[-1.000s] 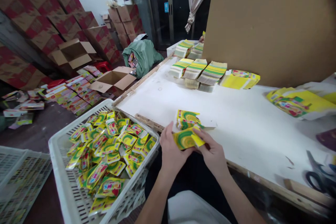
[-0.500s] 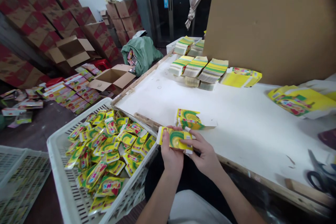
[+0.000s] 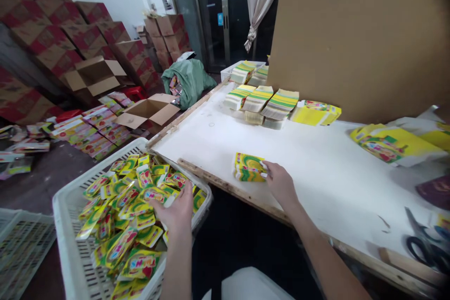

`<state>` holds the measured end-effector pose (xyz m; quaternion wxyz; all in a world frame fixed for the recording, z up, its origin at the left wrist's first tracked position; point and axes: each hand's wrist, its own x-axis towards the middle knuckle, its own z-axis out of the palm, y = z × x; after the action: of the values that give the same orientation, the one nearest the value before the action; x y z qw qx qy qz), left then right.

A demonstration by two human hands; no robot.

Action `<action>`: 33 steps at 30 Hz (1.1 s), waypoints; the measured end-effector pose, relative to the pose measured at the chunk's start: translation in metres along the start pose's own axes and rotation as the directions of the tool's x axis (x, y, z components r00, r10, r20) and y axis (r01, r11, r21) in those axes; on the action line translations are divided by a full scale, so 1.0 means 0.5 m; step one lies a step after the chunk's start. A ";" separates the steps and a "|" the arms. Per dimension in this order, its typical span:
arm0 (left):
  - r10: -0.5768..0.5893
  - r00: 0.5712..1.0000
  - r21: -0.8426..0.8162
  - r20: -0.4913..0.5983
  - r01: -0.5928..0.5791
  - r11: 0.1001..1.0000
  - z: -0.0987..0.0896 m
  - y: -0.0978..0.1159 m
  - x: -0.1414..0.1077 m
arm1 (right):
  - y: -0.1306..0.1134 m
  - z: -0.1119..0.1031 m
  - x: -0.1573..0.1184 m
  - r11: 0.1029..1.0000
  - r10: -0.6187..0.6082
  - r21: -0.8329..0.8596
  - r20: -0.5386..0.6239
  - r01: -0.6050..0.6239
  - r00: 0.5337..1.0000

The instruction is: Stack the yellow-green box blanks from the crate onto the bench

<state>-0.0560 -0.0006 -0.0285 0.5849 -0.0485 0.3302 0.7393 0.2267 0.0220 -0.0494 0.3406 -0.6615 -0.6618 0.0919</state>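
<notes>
**Hands split between crate and table stack**

My left hand (image 3: 175, 211) lies spread, gripping nothing, on the glossy yellow-green folded cartons (image 3: 123, 206) heaped in the white slatted plastic crate (image 3: 70, 262). My right hand (image 3: 280, 183) pinches the small stack of flat yellow-green cartons (image 3: 248, 168) near the white table (image 3: 316, 173)'s near edge. Taller banded stacks of flat cartons (image 3: 270, 101) line the far edge before a brown cardboard sheet (image 3: 351, 33).

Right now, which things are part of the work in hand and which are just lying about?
In use: left hand over the folded cartons in the crate; right hand on the small flat stack on the table.

Lying about: far stacks, scissors, floor boxes, green sack.
</notes>
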 end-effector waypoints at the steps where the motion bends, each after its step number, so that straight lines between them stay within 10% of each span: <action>1: -0.010 1.000 -0.055 -0.012 0.010 0.998 -0.003 -0.015 -0.002 | 0.003 0.005 0.002 1.000 -0.007 -0.004 0.013 0.007 1.000; 11: -0.280 0.954 0.038 0.109 0.278 0.960 0.028 -0.150 -0.048 | -0.008 0.000 0.008 0.998 -0.028 -0.052 0.074 0.032 0.997; 17: -0.328 0.941 0.281 0.083 0.294 0.914 0.025 -0.194 -0.080 | -0.023 -0.021 0.016 0.999 0.006 0.046 0.077 -0.009 0.997; 21: -0.332 0.909 0.375 0.254 0.223 0.899 0.037 -0.225 -0.100 | -0.060 -0.035 -0.030 0.976 -0.044 0.218 0.183 0.003 0.982; 25: -0.239 0.892 0.263 0.383 0.143 0.954 0.062 -0.239 -0.109 | -0.094 -0.041 -0.078 0.830 -0.106 0.548 0.332 -0.100 0.937; 30: -0.088 0.912 0.208 0.400 0.003 0.978 0.070 -0.243 -0.110 | -0.106 -0.040 -0.090 0.433 -0.104 0.832 0.429 -0.348 0.897; 33: -0.067 0.904 0.199 0.422 -0.020 0.980 0.061 -0.247 -0.111 | -0.110 -0.024 -0.096 0.449 -0.050 0.816 0.431 -0.365 0.901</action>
<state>0.0813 -0.0180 -0.0328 0.6538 0.1692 0.2658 0.6880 0.1837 -0.0327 -0.0247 0.4814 -0.4160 -0.5052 0.5831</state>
